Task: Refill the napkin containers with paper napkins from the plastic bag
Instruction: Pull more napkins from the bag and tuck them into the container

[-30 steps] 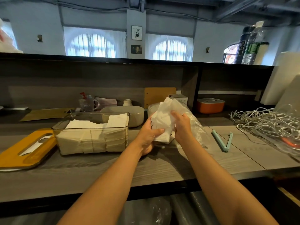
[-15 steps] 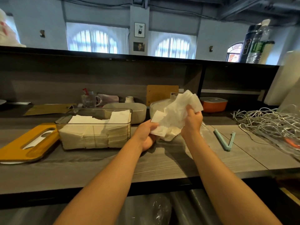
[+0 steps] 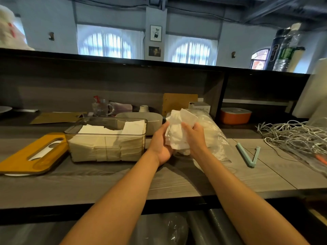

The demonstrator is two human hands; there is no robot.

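Both hands close on one bundle. The fingers point(image 3: 188, 125) of the right hand point(image 3: 195, 138) curl over the upper right face of the paper napkins point(image 3: 177, 134), and the left hand point(image 3: 160, 142) cups the same bundle from below and from the left, thumb across its near side. We hold the bundle in the air, just right of the napkin container point(image 3: 106, 140) and directly in front of the plastic bag point(image 3: 212, 137), whose loose film lies crumpled on the bench point(image 3: 159, 184) behind the right wrist.

We judge the napkins to be very light, soft and easily creased: the bundle is rumpled, with a free corner standing up at its top. A firm squeeze would crush the folds, and a loose pinch at one edge would probably let the sheets fan out or slide apart. The better hold, in our judgement, is broad and flat, with palms on opposite faces so the stack stays square.

The napkin container, a clear rectangular box, is already largely filled with folded white stacks. Its yellow lid point(image 3: 33, 154) lies flat on the bench just left of it, so the top is open. A grey oval box point(image 3: 152, 121) stands just behind the container's right end. Well right of the container lie a pale green clip point(image 3: 248, 154) and a tangle of white cable point(image 3: 293, 137).
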